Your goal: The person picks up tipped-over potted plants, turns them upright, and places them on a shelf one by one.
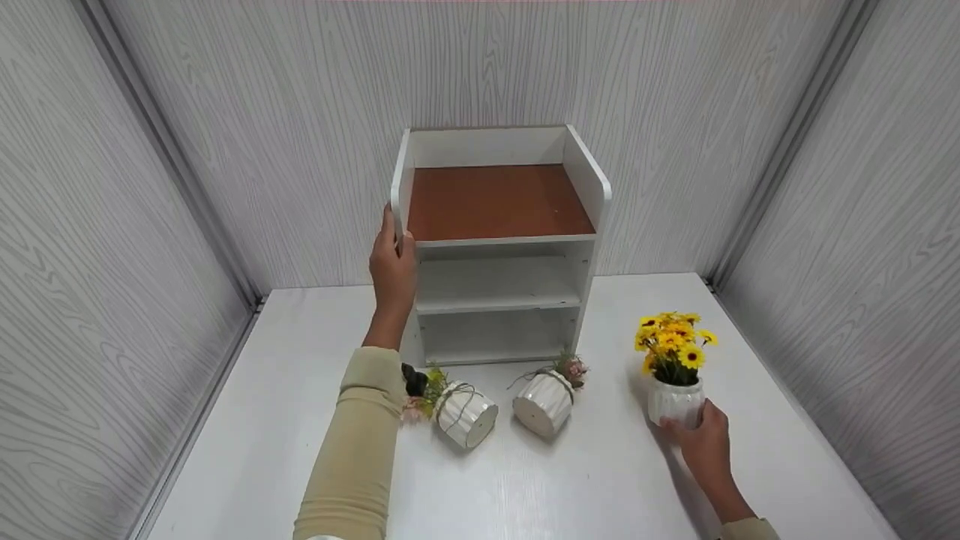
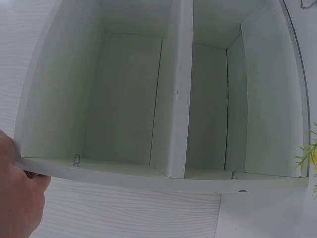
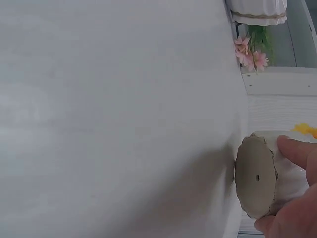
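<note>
R hand [image 1: 703, 441] has fingers + thumb curled round the lower part of a white pot [image 1: 675, 403] w/ yellow flowers [image 1: 673, 341]. Pot's approx. upright, looks raised off the tabletop [image 1: 540, 487]; its underside, w/ small hole, shows in R wrist view. It's over the table's R side, well apart from the shelf unit [image 1: 499, 202], w/ bare tabletop btwn. R wall [image 1: 847, 262] stands a bit further out, past the table's R edge.

L hand [image 1: 394, 274] is clamped on the front edge of the unit's L side panel [image 1: 400, 180], thumb inside, fingers outside. Side + back rims rise round the brown top; front's open, as are both lower compartments.

Two twine-tied pots lie tipped just in front of the unit, bases toward the person: L one [image 1: 466, 415] nr the L forearm, R one [image 1: 543, 403] nr the unit's R front corner. Narrow gap btwn them.
</note>
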